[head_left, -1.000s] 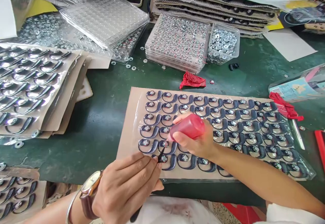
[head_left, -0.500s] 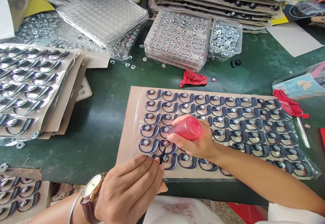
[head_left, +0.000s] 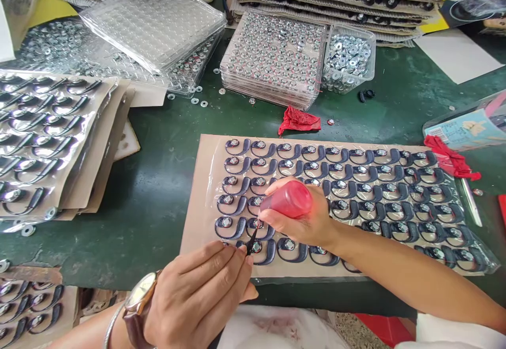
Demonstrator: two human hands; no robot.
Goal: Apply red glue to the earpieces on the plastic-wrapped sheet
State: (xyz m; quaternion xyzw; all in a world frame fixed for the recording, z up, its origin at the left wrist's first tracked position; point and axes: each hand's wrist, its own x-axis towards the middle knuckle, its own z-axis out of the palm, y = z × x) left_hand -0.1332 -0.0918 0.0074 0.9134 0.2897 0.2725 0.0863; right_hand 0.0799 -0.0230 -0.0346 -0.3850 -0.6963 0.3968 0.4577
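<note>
A brown card (head_left: 197, 201) lies on the table, bearing rows of dark ear-hook shells (head_left: 292, 251), each with a small silver disc. My right hand (head_left: 306, 228) is wrapped round a red translucent squeeze bottle (head_left: 290, 200), tipped with its base toward me. Its nozzle end points down at a shell in the second column. My left hand (head_left: 201, 291), wearing a watch (head_left: 142, 292), pinches black tweezers (head_left: 251, 241). The tweezer points are at the silver disc of that same shell, close to the nozzle. Whether they touch it I cannot tell.
Behind the card are a stack of clear trays with silver discs (head_left: 272, 59), a clear box of metal washers (head_left: 350, 56) and a crumpled red cloth (head_left: 299, 120). More filled cards (head_left: 90, 164) are stacked at left. A second red cloth (head_left: 450, 157) lies at right.
The scene has shifted slightly left and up in the picture. Both hands keep their grips, with tweezers and bottle at the same shell.
</note>
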